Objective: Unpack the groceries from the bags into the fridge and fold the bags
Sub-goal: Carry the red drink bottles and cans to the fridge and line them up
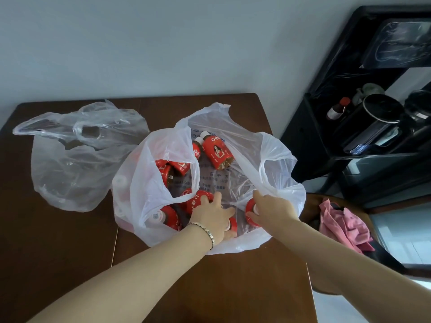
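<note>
Left hand [213, 219] and right hand [272, 210] each clasp a red-labelled plastic bottle [250, 207]. Lifting straight up should clear the thin white plastic bag [279, 159].

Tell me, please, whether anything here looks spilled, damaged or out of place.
Nothing looks spilled or damaged; the red-labelled plastic drink bottles merely lie jumbled at mixed angles inside the open white plastic bag.

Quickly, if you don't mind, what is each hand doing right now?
Left hand: closed around a red-labelled bottle inside the bag.
Right hand: closed around another red-labelled bottle by its cap end.
</note>
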Demonstrator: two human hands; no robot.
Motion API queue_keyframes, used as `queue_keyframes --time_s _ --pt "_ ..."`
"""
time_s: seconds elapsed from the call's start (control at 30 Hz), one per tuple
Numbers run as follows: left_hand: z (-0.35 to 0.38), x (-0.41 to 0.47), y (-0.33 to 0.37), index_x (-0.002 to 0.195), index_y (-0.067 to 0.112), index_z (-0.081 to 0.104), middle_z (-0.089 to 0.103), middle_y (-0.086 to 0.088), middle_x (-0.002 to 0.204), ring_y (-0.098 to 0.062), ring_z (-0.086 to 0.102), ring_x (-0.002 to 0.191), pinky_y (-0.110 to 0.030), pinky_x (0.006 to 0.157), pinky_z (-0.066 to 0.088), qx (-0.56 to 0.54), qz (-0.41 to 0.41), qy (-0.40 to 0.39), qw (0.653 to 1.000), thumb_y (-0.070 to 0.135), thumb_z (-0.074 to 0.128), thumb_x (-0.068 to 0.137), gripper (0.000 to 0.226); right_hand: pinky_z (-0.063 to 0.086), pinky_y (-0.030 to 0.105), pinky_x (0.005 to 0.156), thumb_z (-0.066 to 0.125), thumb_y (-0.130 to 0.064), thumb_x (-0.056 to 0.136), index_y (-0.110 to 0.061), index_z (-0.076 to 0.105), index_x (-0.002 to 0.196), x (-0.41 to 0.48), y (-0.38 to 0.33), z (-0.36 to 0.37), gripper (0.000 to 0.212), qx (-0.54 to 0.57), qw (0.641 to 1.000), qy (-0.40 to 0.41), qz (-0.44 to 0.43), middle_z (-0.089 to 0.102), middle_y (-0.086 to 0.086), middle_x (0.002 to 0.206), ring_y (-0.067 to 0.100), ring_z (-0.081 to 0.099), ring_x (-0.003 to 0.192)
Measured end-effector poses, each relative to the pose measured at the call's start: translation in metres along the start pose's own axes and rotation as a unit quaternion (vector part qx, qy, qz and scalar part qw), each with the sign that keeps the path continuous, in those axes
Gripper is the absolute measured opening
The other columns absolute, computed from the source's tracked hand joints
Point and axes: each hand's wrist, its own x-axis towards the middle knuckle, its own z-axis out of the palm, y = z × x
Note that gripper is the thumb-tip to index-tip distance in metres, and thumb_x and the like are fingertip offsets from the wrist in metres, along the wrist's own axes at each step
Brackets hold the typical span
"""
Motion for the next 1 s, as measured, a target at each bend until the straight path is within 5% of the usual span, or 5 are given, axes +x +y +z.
queue_keyframes --time_s 0.23,0.4,0.57,0.83,1.0 --pt "-0.003 0.004 -0.004 0.139 0.028 0.033 0.024 -0.013 0.139 -0.033 0.056 0.105 -0.032 0.082 0.050 -0.137 -0.109 -0.020 0.984 0.062 0.043 0.087 0.063 0.049 0.022 0.066 0.033 -0.047 0.099 -0.016 0.028 0.140 0.002 -0.003 0.007 0.051 0.014 0.999 0.016 0.028 0.061 0.004 0.107 0.015 0.058 0.077" --pt "0.004 0.008 -0.001 0.130 0.026 0.046 0.021 -0.004 0.145 -0.034 0.041 0.120 -0.039 0.089 0.047 -0.239 -0.189 0.029 0.952 0.056 0.042 0.090 0.049 0.055 0.024 0.073 0.034 -0.047 0.099 -0.016 0.029 0.139 0.005 -0.004 0.008 0.051 0.024 0.999 0.021 0.034 0.062 0.004 0.108 0.017 0.065 0.086" --pt "0.013 0.011 -0.003 0.126 0.025 0.052 0.024 -0.004 0.145 -0.032 0.035 0.125 -0.040 0.095 0.048 -0.228 -0.180 0.088 0.953 0.058 0.045 0.088 0.051 0.051 0.022 0.072 0.035 -0.046 0.099 -0.016 0.029 0.138 0.001 -0.003 0.010 0.049 0.043 0.998 0.033 0.033 0.061 0.003 0.113 0.017 0.065 0.090" --pt "-0.018 0.003 -0.009 0.109 0.018 0.060 0.035 -0.008 0.133 -0.029 0.042 0.118 -0.042 0.092 0.048 -0.216 -0.177 0.080 0.957 0.062 0.043 0.084 0.053 0.053 0.026 0.077 0.042 -0.043 0.097 -0.017 0.036 0.130 0.010 -0.005 0.006 0.042 0.067 0.997 0.016 0.022 0.062 0.004 0.107 0.019 0.065 0.092" --pt "-0.053 -0.027 -0.005 0.118 0.017 0.060 0.038 -0.004 0.134 -0.022 0.040 0.121 -0.035 0.096 0.045 -0.147 -0.116 0.160 0.969 0.063 0.045 0.083 0.059 0.052 0.023 0.081 0.044 -0.035 0.099 -0.019 0.043 0.126 0.004 -0.006 -0.009 0.032 0.061 0.998 0.021 0.021 0.061 0.000 0.109 0.016 0.062 0.095"
